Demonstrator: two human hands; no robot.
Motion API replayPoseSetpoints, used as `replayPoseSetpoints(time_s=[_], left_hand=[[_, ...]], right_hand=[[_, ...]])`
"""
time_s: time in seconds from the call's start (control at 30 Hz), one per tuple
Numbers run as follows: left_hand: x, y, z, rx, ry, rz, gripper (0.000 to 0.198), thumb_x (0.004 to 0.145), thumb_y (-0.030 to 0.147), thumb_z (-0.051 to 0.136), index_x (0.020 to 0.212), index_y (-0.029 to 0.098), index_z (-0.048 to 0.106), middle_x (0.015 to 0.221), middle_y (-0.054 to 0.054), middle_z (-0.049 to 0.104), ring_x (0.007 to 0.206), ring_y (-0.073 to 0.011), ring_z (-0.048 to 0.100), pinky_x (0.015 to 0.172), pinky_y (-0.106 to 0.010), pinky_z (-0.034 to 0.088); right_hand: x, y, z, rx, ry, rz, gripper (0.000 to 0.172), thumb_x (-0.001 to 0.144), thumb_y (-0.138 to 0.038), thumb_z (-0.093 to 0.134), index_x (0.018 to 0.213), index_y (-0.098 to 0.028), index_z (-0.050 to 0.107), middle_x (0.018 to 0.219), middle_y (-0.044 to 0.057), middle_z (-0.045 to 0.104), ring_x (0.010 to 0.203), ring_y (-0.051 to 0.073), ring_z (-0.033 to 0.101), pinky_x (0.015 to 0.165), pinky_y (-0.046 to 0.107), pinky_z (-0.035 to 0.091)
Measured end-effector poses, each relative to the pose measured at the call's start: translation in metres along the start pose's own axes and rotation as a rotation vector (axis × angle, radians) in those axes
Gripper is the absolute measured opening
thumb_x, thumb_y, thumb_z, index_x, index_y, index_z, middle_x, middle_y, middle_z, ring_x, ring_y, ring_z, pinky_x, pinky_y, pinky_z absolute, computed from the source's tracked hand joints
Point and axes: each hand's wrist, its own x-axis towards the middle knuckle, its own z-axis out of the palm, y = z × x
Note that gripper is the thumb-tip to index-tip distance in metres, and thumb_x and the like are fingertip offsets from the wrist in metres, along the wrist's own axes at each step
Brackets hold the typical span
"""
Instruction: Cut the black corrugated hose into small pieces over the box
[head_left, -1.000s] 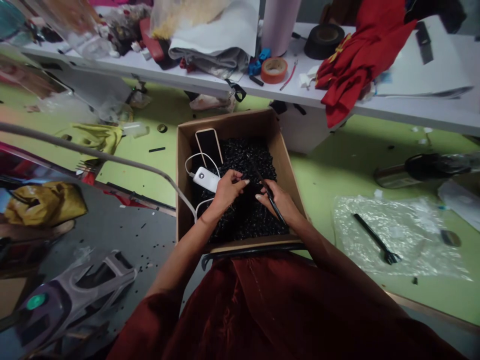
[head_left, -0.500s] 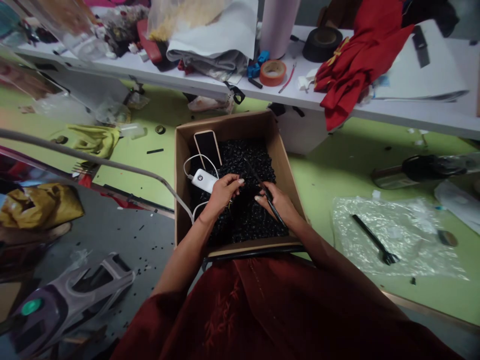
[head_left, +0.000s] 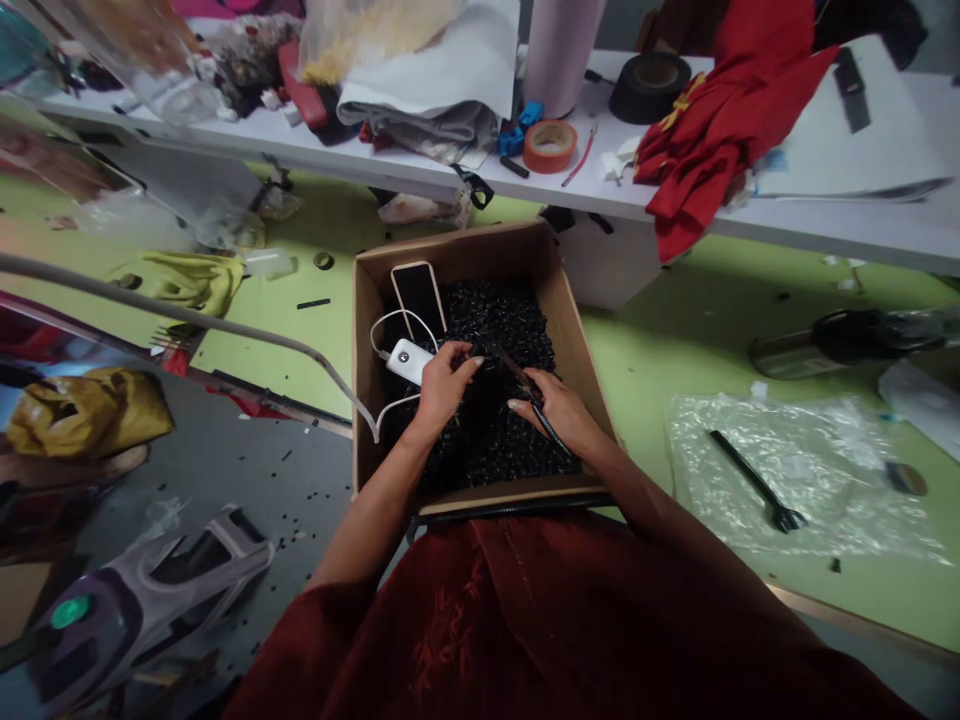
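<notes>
While our right hand grips a slim black-handled tool, its far end tips further toward our left hand than a moment ago, so the two now work close together, above a heap of small black pieces. Our left thumb and fingers are drawn together, but we cannot tell whether they pinch a piece. Around both hands stands a cardboard box. Just left of our left hand, a white power bank and its looping cable crowd it, with a phone beyond, and a thick grey cable hangs left of the wrist. Well right of our right hand, a clear plastic bag bears a black fork-ended stick.
</notes>
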Motion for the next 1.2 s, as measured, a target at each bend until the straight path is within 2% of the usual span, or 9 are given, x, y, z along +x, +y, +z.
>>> replayPoseSetpoints(time_s=[0.2,0.63,0.77,0.97,1.1,1.2], left_hand=[[-0.0014,0.0007,-0.0024,0.215,0.033,0.085,0.020,0.078,0.029,0.062,0.094,0.017,0.062,0.086,-0.001,0.064,0.075,-0.0127,0.056,0.070,-0.023,0.044],[-0.0028,0.0021,-0.0043,0.247,0.001,0.190,0.017,0.080,0.023,0.060,0.096,0.016,0.063,0.094,-0.004,0.067,0.088,-0.0163,0.060,0.082,-0.028,0.045],[-0.0015,-0.0011,-0.0031,0.273,-0.016,0.207,0.015,0.080,0.022,0.060,0.094,0.017,0.063,0.094,-0.004,0.068,0.088,-0.0169,0.061,0.082,-0.029,0.045],[0.0002,-0.0042,-0.0022,0.242,-0.033,0.197,0.013,0.078,0.022,0.062,0.090,0.017,0.063,0.091,-0.004,0.067,0.085,-0.0171,0.060,0.080,-0.030,0.045],[0.0016,-0.0052,-0.0034,0.105,-0.062,0.124,0.014,0.075,0.024,0.065,0.088,0.017,0.063,0.083,-0.001,0.065,0.075,-0.0137,0.058,0.070,-0.026,0.045],[0.0034,-0.0055,-0.0041,-0.089,-0.121,0.020,0.022,0.074,0.028,0.066,0.093,0.017,0.062,0.077,0.001,0.063,0.061,-0.0095,0.054,0.058,-0.023,0.043]], right_hand=[[-0.0002,-0.0009,-0.0007,-0.087,-0.029,-0.009,0.050,0.083,-0.045,0.056,0.126,-0.020,0.050,0.112,0.013,0.062,0.098,0.028,0.060,0.084,0.044,0.048],[0.0000,-0.0023,0.0011,-0.116,-0.067,-0.026,0.052,0.082,-0.045,0.060,0.126,-0.019,0.050,0.113,0.015,0.061,0.096,0.028,0.060,0.083,0.043,0.047],[-0.0004,-0.0046,-0.0006,-0.146,-0.091,-0.017,0.051,0.083,-0.044,0.059,0.126,-0.018,0.050,0.111,0.013,0.062,0.097,0.026,0.059,0.084,0.040,0.046],[0.0013,-0.0031,-0.0010,-0.164,-0.148,0.010,0.045,0.087,-0.046,0.053,0.121,-0.018,0.052,0.105,0.012,0.064,0.091,0.025,0.061,0.079,0.036,0.046],[0.0033,0.0000,0.0002,-0.155,-0.161,-0.006,0.034,0.089,-0.042,0.052,0.115,-0.020,0.054,0.097,0.009,0.066,0.090,0.023,0.061,0.077,0.034,0.045],[0.0041,0.0000,-0.0001,-0.134,-0.146,0.014,0.034,0.089,-0.041,0.052,0.115,-0.020,0.053,0.098,0.009,0.066,0.091,0.023,0.061,0.077,0.033,0.045]])
